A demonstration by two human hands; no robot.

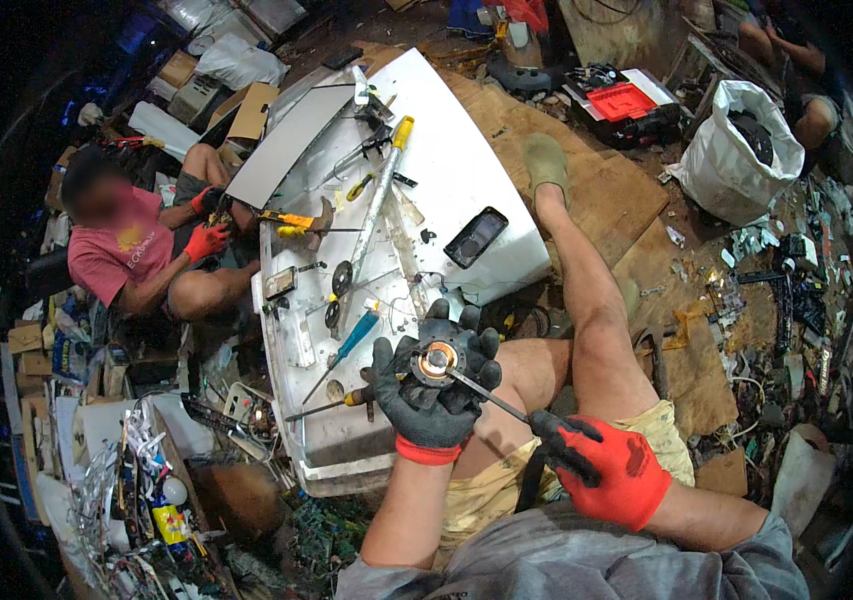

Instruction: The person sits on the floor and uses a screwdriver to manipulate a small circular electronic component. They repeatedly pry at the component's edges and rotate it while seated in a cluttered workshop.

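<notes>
My left hand [428, 418], in a black-palmed red glove, is closed round a small round motor-like part [432, 364] with a dark rim and a copper-coloured ring at its centre. My right hand [614, 472], in a red glove with black fingertips, grips a screwdriver [496, 398]; its handle is mostly hidden by the fingers. The screwdriver's tip meets the part near its ring. Beside my left hand, on the white panel, lie a blue-handled screwdriver [358, 335] and a yellow-handled screwdriver [354, 398].
The white panel [446, 110] also bears a hammer [311, 222], a phone-like device [476, 237] and a grey flat sheet [291, 145]. Across it sits a co-worker [126, 240] in red gloves. A white sack [741, 155] stands at right. Scrap [776, 300] covers the ground there.
</notes>
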